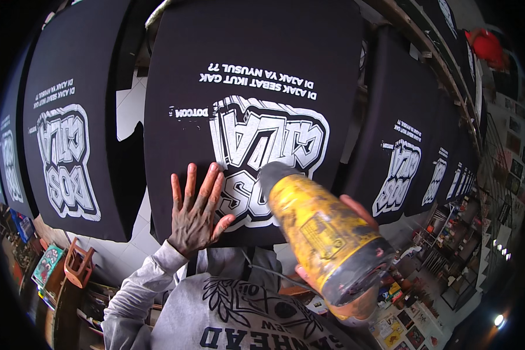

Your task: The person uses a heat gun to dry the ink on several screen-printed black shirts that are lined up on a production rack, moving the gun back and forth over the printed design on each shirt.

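Note:
A black fabric panel (253, 39), apparently a shirt stretched over a board, lies in front of me. It bears a large white block-letter print (284, 131) with smaller lines of lettering, upside down from where I stand. My left hand (194, 214) lies flat on the fabric with fingers spread, its fingertips at the print's left edge. In my right hand (361, 302) is a worn yellow and black heat gun (323, 232). Its dark nozzle (275, 175) points down over the middle of the print and hides part of the letters. The gap between nozzle and fabric cannot be judged.
To the left stands another printed black panel (70, 153); a row of similar panels (398, 166) recedes to the right. A grey cord (275, 271) runs by my waist. Behind me are a brown plastic stool (78, 264) and cluttered shelves (437, 245). Someone's red garment (488, 48) shows far right.

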A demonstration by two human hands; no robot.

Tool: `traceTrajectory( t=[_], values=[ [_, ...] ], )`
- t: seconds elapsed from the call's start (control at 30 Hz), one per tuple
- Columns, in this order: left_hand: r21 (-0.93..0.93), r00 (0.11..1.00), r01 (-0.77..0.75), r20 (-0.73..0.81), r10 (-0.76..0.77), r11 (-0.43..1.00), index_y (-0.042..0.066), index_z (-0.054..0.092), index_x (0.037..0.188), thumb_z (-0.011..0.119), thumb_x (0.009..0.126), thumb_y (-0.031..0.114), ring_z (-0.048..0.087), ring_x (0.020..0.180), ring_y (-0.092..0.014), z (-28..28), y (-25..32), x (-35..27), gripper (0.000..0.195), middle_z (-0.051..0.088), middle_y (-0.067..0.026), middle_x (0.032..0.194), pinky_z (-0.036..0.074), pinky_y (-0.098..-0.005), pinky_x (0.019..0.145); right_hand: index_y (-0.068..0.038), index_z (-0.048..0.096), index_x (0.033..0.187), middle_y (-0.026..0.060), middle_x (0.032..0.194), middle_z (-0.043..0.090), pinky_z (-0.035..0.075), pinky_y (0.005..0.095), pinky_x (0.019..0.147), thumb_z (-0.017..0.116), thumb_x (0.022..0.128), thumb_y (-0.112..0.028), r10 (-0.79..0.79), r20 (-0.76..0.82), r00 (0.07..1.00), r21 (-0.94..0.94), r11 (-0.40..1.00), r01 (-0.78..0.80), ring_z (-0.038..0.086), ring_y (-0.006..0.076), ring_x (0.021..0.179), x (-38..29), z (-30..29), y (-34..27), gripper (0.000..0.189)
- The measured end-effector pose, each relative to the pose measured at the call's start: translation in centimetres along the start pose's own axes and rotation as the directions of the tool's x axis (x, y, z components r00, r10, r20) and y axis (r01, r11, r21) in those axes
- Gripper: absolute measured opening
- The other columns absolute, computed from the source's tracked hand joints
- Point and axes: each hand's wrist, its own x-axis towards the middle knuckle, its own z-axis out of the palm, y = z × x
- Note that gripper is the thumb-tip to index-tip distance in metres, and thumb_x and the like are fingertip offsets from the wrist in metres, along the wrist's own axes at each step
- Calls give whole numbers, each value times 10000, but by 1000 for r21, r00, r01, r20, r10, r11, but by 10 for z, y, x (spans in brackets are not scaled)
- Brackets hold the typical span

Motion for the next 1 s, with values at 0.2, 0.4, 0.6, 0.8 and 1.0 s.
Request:
traceTrajectory(
  t=[0.2,0.4,0.6,0.8,1.0],
  values=[
    [-42,999,-11,-40,10,999,23,340,1654,363,1068,677,107,1639,-468,-2,-2,6,878,279,-182,1747,9,-698,1276,-42,301,1619,181,1508,485,529,493,1130,860,783,-5,-48,-158,986,90,994,63,561,333,1372,-6,-23,-1,1006],
    [3,999,-17,-34,17,1000,5,316,1653,343,1071,683,114,1634,-477,-12,-7,26,894,267,-199,1746,9,-688,1282,-42,296,1621,185,1511,479,528,494,1128,847,790,15,-27,-75,997,57,998,31,557,334,1374,-10,-16,8,999],
    [31,999,-34,7,34,999,15,300,1662,346,1066,692,93,1639,-469,-11,-9,29,903,258,-188,1752,-6,-684,1284,-72,321,1616,155,1507,487,545,493,1113,850,751,61,-106,-162,981,182,974,136,550,331,1380,-10,-33,8,1023],
    [7,1000,-16,-5,16,1000,22,292,1668,369,1061,689,87,1640,-471,-11,-9,28,905,250,-185,1755,-19,-684,1282,33,295,1587,203,1553,434,498,477,1152,842,751,89,-94,-217,972,-15,996,93,517,323,1404,-6,-41,10,1001],
    [2,1000,-2,-22,2,1000,46,324,1670,381,1045,716,102,1647,-437,-9,-10,27,918,254,-137,1766,6,-680,1288,47,306,1580,220,1536,444,518,449,1110,840,783,88,-184,-112,977,-104,979,172,537,312,1376,7,-41,5,960]
  ],
)
